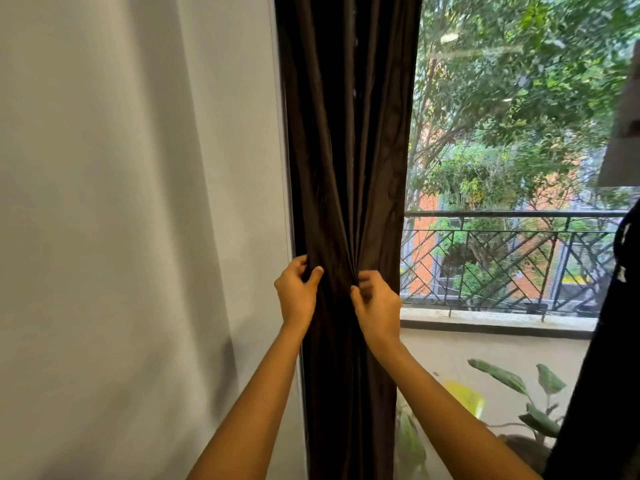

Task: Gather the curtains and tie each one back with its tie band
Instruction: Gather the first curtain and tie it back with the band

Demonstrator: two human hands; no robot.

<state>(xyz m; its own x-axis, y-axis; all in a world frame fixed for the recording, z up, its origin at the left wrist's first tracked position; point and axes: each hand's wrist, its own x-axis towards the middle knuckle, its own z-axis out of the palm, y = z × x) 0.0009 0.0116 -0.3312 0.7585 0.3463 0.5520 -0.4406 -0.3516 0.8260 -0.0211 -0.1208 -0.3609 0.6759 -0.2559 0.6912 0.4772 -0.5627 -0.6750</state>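
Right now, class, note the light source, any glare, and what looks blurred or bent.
Head view: daylight comes through the window, leaving the curtain dark; a lamp reflection glares top right; treetops smear; the wall edge bows slightly with the wide lens.

curtain [346, 150] | dark brown | gathered in folds | hanging beside window
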